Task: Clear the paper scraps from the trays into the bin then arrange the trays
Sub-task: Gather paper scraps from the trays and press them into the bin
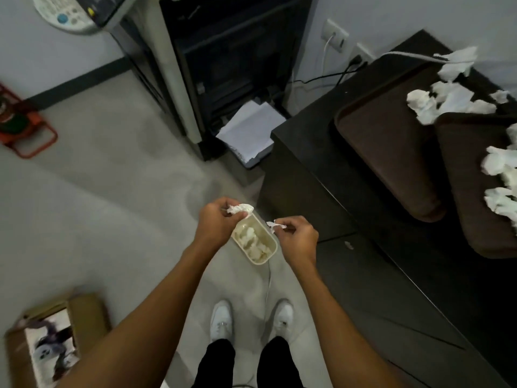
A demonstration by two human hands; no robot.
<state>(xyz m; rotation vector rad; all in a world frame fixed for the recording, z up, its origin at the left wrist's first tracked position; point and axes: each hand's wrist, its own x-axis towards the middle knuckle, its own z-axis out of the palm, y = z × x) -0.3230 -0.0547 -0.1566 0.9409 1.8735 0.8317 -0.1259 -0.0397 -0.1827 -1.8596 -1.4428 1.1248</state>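
The person stands over a small cream bin (272, 252) that sits on the floor (112, 191), just off the counter's (321, 152) near-left corner. The bin already has white paper scraps (251, 240) in it. Both hands hang above it. The left hand (219, 222) has its fingers curled round a crumpled scrap (241, 209), held over the bin's far end. The right hand (298, 239) pinches a smaller scrap (275, 225) between thumb and fingertips, just past the bin's right rim.

On the dark counter lie two brown trays side by side. The left tray (386, 152) is bare over most of its length, with a cluster of scraps (436, 103) at its far end. The right tray (475, 191) carries more scraps (500, 163) along its right side, partly cut off by the frame. Both trays seem to jut a little over the counter's front edge, though the wide lens makes that hard to judge.

A copier (232, 65) stands by the counter's far-left corner, with loose white sheets (249, 130) at its foot. A cardboard box (84, 312) sits on the floor to the person's left, and white shoes (222, 320) show below the bin.
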